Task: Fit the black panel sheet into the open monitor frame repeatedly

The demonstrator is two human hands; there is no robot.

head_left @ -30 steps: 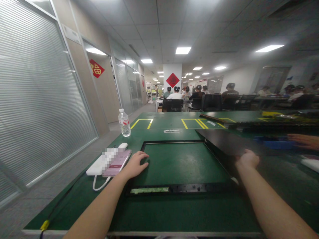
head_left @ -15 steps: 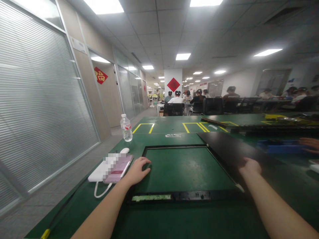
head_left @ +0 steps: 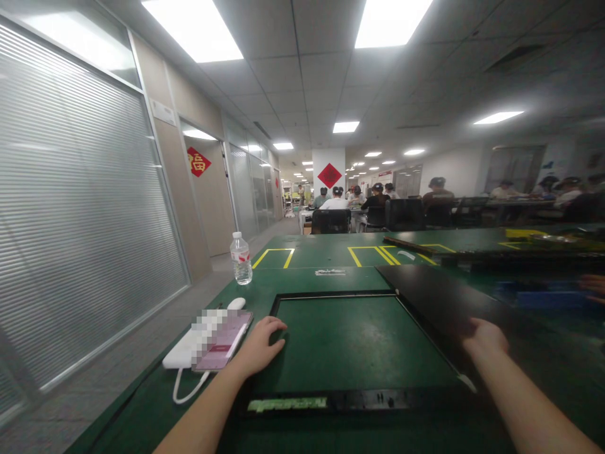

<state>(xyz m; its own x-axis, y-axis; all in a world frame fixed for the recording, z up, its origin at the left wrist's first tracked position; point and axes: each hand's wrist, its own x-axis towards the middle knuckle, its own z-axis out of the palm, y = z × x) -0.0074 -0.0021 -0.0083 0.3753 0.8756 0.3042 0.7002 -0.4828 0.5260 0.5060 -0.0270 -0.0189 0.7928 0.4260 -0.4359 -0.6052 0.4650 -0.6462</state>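
Note:
A thin black rectangular frame (head_left: 338, 294) lies flat on the green table, with bare tabletop showing through its middle. Its near side carries a pale green strip (head_left: 287, 403) at the left. My left hand (head_left: 265, 343) rests over the frame's left side, thumb apart from the bent fingers. To the right, a flat dark panel (head_left: 425, 287) lies beside the frame and partly along its right side. My right hand (head_left: 489, 343) is at the panel's near part, fingers together against it; the fingertips are blurred. A small white tab (head_left: 467, 382) shows at the frame's near right corner.
Left of the frame lie a white power bank (head_left: 182, 350) with a cable, a phone (head_left: 227, 350) and a white mouse (head_left: 236, 304). A water bottle (head_left: 241, 258) stands behind them. Blue trays (head_left: 543, 297) and another person's hand (head_left: 594, 287) are at the right.
The view has tipped slightly upward, so the table and everything on it appear lower. Both hands keep nearly the same places relative to the frame and panel.

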